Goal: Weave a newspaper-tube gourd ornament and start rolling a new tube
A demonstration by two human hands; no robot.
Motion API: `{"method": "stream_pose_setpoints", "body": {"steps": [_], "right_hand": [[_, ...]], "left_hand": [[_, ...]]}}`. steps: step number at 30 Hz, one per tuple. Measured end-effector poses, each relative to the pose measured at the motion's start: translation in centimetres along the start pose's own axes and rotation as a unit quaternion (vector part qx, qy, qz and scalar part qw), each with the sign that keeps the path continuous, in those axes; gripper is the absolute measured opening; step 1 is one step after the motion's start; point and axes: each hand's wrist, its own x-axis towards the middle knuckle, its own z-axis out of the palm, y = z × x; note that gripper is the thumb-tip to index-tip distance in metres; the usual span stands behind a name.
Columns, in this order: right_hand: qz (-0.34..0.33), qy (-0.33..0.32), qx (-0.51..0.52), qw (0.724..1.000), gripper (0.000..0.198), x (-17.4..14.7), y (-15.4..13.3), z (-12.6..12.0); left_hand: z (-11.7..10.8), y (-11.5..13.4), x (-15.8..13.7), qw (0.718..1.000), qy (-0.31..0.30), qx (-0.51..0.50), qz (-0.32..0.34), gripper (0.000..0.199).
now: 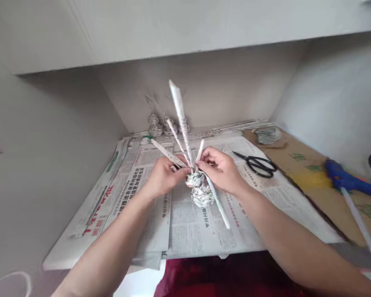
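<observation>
Between my hands is a small woven newspaper gourd (202,194), with rolled paper tubes sticking out of its narrow top. One thick tube (179,108) rises highest, and another tube (218,202) slants down toward me along the right side. My left hand (168,175) is closed at the gourd's top, pinching the base of a flattened paper tube (167,152) that points up and left. From the other side my right hand (221,167) is closed around the base of a short paper tube (200,149). The fingertips partly hide where the tubes meet the weave.
Black-handled scissors (259,165) lie right of my hands on the newspaper sheets (188,235). Several finished paper gourds (155,128) and long thin paper tubes (228,131) line the back wall. A blue glue gun (352,179) rests on cardboard (303,181) at right. A white shelf (185,29) overhangs.
</observation>
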Motion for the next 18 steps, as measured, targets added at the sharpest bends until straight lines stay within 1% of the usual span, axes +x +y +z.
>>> {"method": "stream_pose_setpoints", "body": {"steps": [4,7,9,11,14,18], "right_hand": [[0.028,-0.010,0.065,0.997,0.015,0.2,0.4,0.3],[0.062,-0.023,0.128,0.990,0.017,0.3,0.8,0.6],[0.063,-0.028,0.149,0.986,0.016,0.4,0.9,0.9],[0.050,-0.027,0.150,0.987,0.014,0.4,1.0,1.0],[0.037,-0.021,0.153,0.987,0.015,0.4,1.0,1.2],[0.053,-0.023,0.153,0.986,0.022,0.2,0.9,1.3]], "left_hand": [[-0.5,0.0,-0.2,0.997,-0.017,0.050,0.054,0.008],[-1.1,-0.1,-0.1,0.990,-0.058,0.079,0.098,0.010],[-1.5,-0.2,-0.1,0.985,-0.084,0.093,0.119,0.013],[-1.7,-0.3,-0.1,0.981,-0.097,0.101,0.132,0.014],[-1.8,-0.4,0.0,0.982,-0.108,0.080,0.136,0.013],[-1.5,-0.4,0.1,0.989,-0.111,0.002,0.097,0.012]]}}
